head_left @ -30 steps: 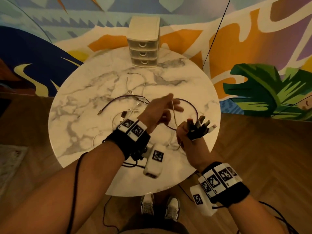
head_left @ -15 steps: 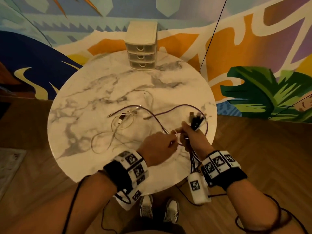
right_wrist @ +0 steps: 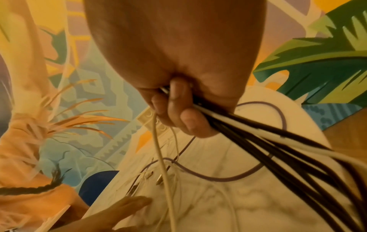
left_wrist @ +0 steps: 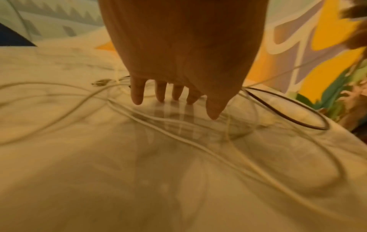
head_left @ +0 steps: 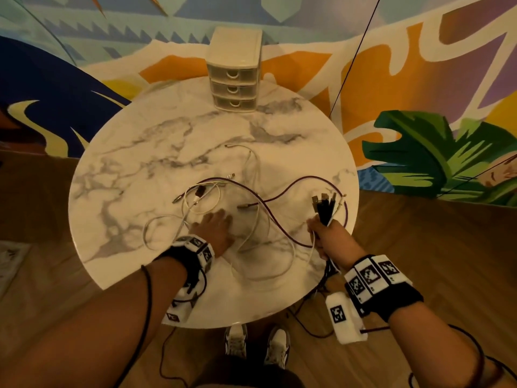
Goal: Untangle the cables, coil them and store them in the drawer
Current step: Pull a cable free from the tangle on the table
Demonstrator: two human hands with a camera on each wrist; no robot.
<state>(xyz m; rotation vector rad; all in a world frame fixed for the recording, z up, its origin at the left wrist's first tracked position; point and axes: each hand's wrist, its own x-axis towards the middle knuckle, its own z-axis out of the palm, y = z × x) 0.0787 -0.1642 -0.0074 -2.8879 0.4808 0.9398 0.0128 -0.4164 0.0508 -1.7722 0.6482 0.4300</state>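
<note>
The right hand (head_left: pixel 331 238) is gripping a bundle of dark cable ends (head_left: pixel 324 204), with its fingers (right_wrist: pixel 190 124) curled tightly around them; the plugs are sticking up above the fist and the dark lengths are hanging down below it, over the edge of the marble table (head_left: pixel 117 169). The left hand (head_left: pixel 215 229) is lying flat with straight, spread fingers (left_wrist: pixel 137 94) and is holding nothing; whether it is pressing the white cables (head_left: pixel 251 247) I cannot tell. These white cables are lying in loose loops just beside and under its fingertips. The purple cable (head_left: pixel 279 228) is curving across the table between the two hands. The drawer unit (head_left: pixel 233 71) is standing far beyond the fingers, with all drawers closed. The cables are probably light, soft and a little springy, so they will slide easily. It seems best to take each one near its plug, where it is stiffer.
</note>
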